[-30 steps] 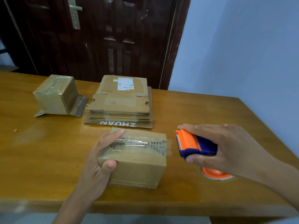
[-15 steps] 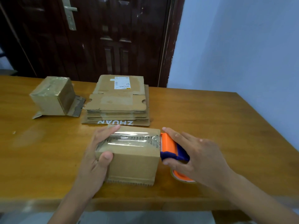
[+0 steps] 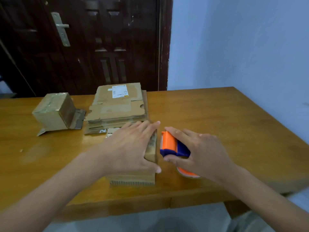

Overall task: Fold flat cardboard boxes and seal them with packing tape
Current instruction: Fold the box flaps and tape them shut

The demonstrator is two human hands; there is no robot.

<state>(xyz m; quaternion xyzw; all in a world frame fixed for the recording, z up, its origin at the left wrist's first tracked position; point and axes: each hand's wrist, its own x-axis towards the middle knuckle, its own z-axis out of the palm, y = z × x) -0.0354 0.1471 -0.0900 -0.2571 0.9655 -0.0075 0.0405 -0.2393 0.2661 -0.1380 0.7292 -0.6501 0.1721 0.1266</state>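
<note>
- The left hand [image 3: 132,148] lies flat across the top of a small brown cardboard box [image 3: 133,177] at lower centre of the frame, its fingers straight and spread, the tips reaching the box's right edge and the thumb at the near right corner.
- The box is matte corrugated board; the fluted raw edge shows along its bottom front where it meets the desk [image 3: 234,131].
- The right hand [image 3: 200,149] grips a plastic tape dispenser [image 3: 172,146], its fingers curled over the top and the thumb under the near side.
- The dispenser has an orange front plate and a dark blue body, blocky in shape; its front sits just beside the box's right face. An orange round roll core [image 3: 187,173] shows below the hand.
- A stack of flat cardboard boxes [image 3: 117,108] lies at centre frame, notched at the edges, with a white printed label on the top sheet.
- To its left, in the middle left of the frame, stands a folded cube-shaped box [image 3: 53,111] with glossy clear tape on top and loose flaps at its base.
- The desk is smooth, glossy, honey-coloured wood.
- A dark panelled door [image 3: 100,44] with a metal handle fills the upper left; a pale blue wall [image 3: 242,47] fills the upper right.
</note>
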